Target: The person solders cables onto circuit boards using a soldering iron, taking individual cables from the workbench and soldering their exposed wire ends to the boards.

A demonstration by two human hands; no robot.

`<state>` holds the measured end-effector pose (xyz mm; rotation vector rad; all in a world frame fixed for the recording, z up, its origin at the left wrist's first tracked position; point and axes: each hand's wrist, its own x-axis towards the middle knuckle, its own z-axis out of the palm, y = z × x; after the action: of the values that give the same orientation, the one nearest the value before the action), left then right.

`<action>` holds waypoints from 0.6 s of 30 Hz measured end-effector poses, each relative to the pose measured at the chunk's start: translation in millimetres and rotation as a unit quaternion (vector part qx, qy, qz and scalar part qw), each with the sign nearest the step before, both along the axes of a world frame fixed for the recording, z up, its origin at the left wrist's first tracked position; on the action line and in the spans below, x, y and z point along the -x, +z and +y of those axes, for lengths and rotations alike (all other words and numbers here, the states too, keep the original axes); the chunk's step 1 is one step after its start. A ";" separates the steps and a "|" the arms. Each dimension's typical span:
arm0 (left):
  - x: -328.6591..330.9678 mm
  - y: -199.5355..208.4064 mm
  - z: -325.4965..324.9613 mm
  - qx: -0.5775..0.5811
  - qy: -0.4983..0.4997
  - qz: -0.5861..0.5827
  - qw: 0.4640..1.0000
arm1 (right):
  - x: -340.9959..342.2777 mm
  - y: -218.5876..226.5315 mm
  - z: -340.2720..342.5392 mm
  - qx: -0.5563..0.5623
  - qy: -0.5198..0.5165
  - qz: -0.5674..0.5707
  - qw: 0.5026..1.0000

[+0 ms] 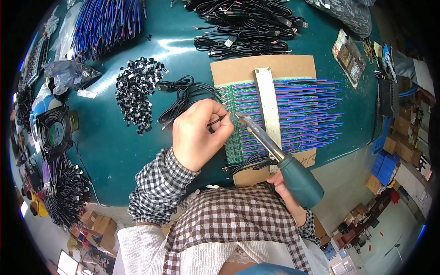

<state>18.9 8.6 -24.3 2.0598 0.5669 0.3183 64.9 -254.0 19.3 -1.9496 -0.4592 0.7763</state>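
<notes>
Between thumb and fingertips, my left hand (199, 133) pinches the end of a thin black cable (216, 121) at the left edge of a green circuit board panel (234, 145). My right hand (288, 196) is closed round a soldering iron (300, 181) with a green handle. Its tip is close to the fingertips of my left hand, over the boards; whether it touches a joint is too small to tell. Blue and pink wires (311, 114) fan out rightward from the panel. Across them lies a metal bar (268, 107), on a cardboard sheet (261, 68).
Left of the boards lie a coiled black cable (181, 98) and a heap of small black connectors (137, 91). Bundled USB cables (247, 27) and blue wires (107, 27) lie at the back. A black fan (56, 132) stands far left, a solder-stained tray (348, 57) back right.
</notes>
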 end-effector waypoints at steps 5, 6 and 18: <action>-0.7 -0.1 -0.8 0.006 0.013 -0.009 1.000 | -2.3 2.8 1.5 0.002 0.015 -0.010 1.000; -0.8 -0.1 -0.8 0.006 0.013 -0.009 1.000 | -2.5 2.5 0.9 0.005 0.018 -0.013 1.000; 6.1 6.0 14.3 0.056 -0.038 -0.031 0.997 | -0.9 11.4 9.1 -0.084 -0.093 0.137 0.983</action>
<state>12.8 22.9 -18.3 1.9513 0.4564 0.2982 65.9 -244.9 30.8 -1.6712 -0.1659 0.8409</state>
